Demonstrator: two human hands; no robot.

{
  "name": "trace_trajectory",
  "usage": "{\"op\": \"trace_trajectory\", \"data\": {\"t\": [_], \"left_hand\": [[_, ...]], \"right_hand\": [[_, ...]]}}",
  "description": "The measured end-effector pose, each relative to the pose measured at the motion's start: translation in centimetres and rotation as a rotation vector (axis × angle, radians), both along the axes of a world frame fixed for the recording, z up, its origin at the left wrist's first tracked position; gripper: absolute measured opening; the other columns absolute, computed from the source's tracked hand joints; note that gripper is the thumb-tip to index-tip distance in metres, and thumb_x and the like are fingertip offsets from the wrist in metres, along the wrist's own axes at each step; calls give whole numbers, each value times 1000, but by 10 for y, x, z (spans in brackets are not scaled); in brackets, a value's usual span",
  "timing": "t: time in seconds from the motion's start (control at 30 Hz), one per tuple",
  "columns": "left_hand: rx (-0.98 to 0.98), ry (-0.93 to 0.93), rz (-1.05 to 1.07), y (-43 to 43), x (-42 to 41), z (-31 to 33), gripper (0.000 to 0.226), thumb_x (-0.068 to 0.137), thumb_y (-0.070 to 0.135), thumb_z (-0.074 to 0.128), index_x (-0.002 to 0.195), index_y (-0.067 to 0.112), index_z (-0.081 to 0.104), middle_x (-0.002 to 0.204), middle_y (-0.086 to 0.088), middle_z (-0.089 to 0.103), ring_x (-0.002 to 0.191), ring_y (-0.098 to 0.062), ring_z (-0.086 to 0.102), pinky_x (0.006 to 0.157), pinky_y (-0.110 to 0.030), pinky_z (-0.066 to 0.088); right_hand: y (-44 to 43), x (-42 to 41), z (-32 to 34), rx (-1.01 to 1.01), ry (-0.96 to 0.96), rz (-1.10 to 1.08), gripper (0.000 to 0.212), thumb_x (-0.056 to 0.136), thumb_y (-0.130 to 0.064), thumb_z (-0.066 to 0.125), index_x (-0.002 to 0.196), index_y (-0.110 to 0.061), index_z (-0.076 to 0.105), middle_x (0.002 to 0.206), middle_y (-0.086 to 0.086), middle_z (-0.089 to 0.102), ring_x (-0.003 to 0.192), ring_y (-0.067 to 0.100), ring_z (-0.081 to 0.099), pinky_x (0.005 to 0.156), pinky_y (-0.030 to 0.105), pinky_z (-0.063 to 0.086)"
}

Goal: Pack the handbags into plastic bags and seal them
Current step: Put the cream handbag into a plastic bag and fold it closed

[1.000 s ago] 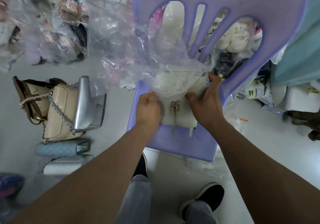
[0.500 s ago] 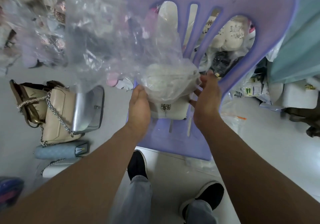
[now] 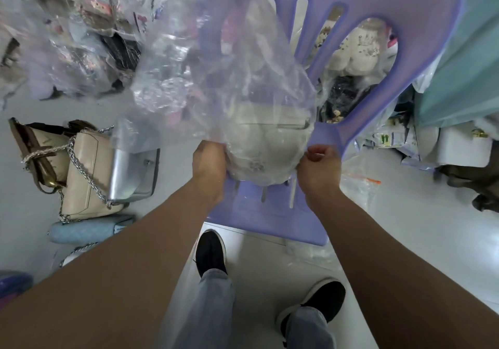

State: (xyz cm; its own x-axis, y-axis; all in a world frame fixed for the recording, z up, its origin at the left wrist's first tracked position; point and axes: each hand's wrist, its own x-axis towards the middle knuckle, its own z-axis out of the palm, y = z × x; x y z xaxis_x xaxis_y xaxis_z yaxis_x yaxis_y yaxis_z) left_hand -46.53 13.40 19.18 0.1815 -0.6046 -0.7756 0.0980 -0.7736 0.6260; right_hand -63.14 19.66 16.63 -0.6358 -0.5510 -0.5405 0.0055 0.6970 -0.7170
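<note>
A pale, glossy floor point(image 3: 405, 227) spreads beneath a lilac plastic chair point(image 3: 270, 219), whose seat lies directly under both hands. On that seat, between the hands, sits the handbag point(image 3: 264, 156): white, soft and rounded, with a small metal clasp low on its front, all of it veiled by the plastic bag point(image 3: 216, 78) drawn over it. The plastic is clear, crumpled and shiny, and billows up and away from the hands across the chair's slotted back. The left hand point(image 3: 209, 162) grips the plastic against the handbag's left side, with the fingers tucked out of sight behind it. The right hand point(image 3: 318, 165) is curled and pinches the plastic at the handbag's right edge. The near rim of the seat lies just below the wrists, and bare seat shows between it and the handbag. Bare floor opens to the right of the right hand. Left of the left hand the floor is crowded: a beige bag point(image 3: 89, 170) with a chain strap, a silver bag point(image 3: 135, 175) leaning on it, and a blue clutch point(image 3: 83, 231) nearer the elbow. A heap of wrapped goods point(image 3: 81, 38) fills the far left, blurred by glare. The clasp's shape is hard to read through the film, and the mouth of the plastic cannot be traced. Two dark shoes point(image 3: 210, 251) stand below the forearms.
</note>
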Motion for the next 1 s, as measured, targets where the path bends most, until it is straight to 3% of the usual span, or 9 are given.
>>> {"op": "trace_trajectory", "data": {"t": [0.1, 0.23, 0.33, 0.47, 0.6, 0.73, 0.8, 0.9, 1.0], "left_hand": [[-21, -50, -96, 3, 0, -4, 27, 95, 11, 48, 71, 15, 61, 60, 1, 63, 55, -17, 60, 52, -24, 50], [-61, -2, -206, 12, 8, -8, 49, 98, -6, 43, 53, 11, 54, 35, 6, 49, 27, -7, 45, 32, -16, 35], [-55, 17, -236, 11, 16, -16, 47, 96, -11, 41, 54, 6, 52, 38, 2, 52, 29, -10, 49, 31, -19, 39], [-15, -24, -211, 13, 18, -24, 69, 96, -7, 39, 32, 16, 55, 36, -2, 52, 33, -12, 50, 45, -25, 44], [37, -22, -156, 8, 18, -23, 64, 98, 7, 36, 38, 13, 57, 39, -4, 52, 32, -14, 48, 36, -14, 35], [118, -220, -267, 2, 29, -35, 26, 80, 31, 51, 99, 17, 64, 108, -27, 58, 86, -12, 68, 68, -23, 57], [9, -219, -193, -3, 28, -21, 6, 75, 19, 57, 73, 20, 62, 83, -19, 61, 60, -5, 59, 47, -19, 44], [-97, -177, -144, -10, 21, -10, 29, 83, 6, 50, 57, 17, 57, 49, 4, 51, 49, -14, 46, 55, -25, 41], [17, -113, -129, -13, 16, -13, 40, 99, 40, 39, 69, 22, 59, 53, 8, 56, 61, -19, 52, 69, -31, 48]], "right_hand": [[12, -3, -12, 26, 204, 460, 58, 90, -11, 63, 145, -18, 45, 127, 13, 52, 99, 37, 56, 86, 48, 52], [15, -18, -17, 29, 302, 631, 49, 84, -30, 30, 116, -15, 65, 113, 17, 65, 108, 43, 56, 89, 45, 43], [-1, -22, 4, -22, -253, 203, 30, 103, -9, 40, 95, -21, 67, 89, 4, 67, 82, 24, 62, 80, 40, 50], [-14, -32, 19, 80, -704, -50, 57, 101, -58, 31, 108, -18, 71, 94, 6, 67, 85, 23, 61, 75, 34, 47], [-19, -20, 12, 159, -544, 54, 69, 89, -79, 47, 126, -25, 65, 111, -3, 68, 106, 22, 66, 98, 42, 52], [-15, -14, -4, 85, -321, 85, 53, 103, -53, 50, 134, -11, 59, 129, 7, 65, 105, 28, 60, 90, 35, 44], [-15, -19, -6, -57, -179, 155, 32, 106, -31, 50, 129, -11, 60, 124, 16, 67, 105, 32, 65, 85, 38, 50], [-16, -24, -3, -174, -35, 207, 20, 102, -12, 52, 98, -26, 66, 81, -11, 68, 71, 8, 61, 65, 27, 50], [-17, -18, 4, -87, -268, 60, 40, 107, -39, 44, 79, -19, 63, 67, -2, 62, 66, 25, 55, 64, 35, 47]]}}
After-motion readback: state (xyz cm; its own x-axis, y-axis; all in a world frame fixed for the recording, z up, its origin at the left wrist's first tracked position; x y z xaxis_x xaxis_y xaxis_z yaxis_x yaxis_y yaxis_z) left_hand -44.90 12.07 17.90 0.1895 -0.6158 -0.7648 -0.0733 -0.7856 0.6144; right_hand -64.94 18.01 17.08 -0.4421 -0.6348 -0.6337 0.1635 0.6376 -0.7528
